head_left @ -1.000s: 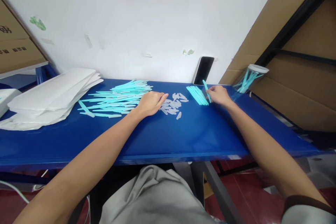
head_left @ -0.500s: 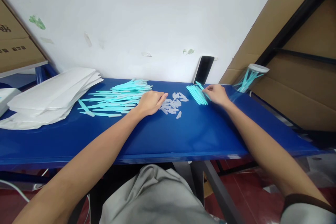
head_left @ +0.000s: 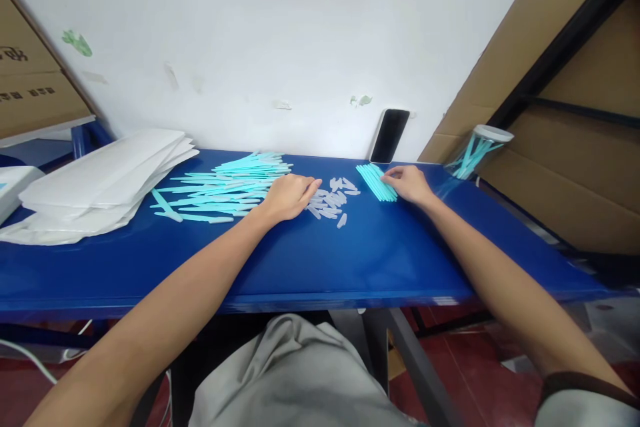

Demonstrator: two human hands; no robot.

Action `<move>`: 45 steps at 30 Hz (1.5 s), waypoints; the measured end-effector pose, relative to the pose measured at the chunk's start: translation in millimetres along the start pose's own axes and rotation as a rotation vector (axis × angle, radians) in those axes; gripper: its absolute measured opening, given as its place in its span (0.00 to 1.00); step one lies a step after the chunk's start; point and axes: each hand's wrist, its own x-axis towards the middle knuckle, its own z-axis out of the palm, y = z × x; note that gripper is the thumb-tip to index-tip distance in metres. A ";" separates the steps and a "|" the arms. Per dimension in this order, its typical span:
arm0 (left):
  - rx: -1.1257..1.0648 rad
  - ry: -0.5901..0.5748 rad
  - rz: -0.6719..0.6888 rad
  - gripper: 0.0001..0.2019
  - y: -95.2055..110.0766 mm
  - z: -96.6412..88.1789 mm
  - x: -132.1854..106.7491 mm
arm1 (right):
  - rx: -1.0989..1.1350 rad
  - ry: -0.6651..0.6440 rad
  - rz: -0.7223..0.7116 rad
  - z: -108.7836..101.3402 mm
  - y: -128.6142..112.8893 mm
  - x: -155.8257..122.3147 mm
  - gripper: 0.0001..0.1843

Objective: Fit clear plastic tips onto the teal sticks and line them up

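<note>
My left hand rests with curled fingers between a loose pile of slim teal sticks and a scatter of small translucent cap-like pieces. What its fingers hold, if anything, is hidden. Many piled sticks have a paler, wider end, rather like capped eyebrow razors. To the right, a tidy row of teal sticks lies slanted on the blue table. The pinched fingertips of my right hand are on the stick at that row's right side.
A dark-screened phone leans on the wall behind the row. At the right stands a clear, white-rimmed container with teal sticks inside. White paper sheets or bags are stacked at the left, near a white box. Cardboard flanks the right.
My right hand has brought a teal stick down from a raised angle into line with the row. My left hand has stayed in place, fingers curled.
</note>
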 end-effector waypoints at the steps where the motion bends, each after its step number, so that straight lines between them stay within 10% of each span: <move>1: 0.001 0.004 0.003 0.28 0.0 -0.1 0.0 | 0.001 0.004 0.000 0.1 0.2 0.1 0.14; 45: -0.005 0.001 -0.009 0.29 -2.0 0.7 -0.5 | -0.077 -0.040 -0.045 -1.4 -5.0 -8.5 0.21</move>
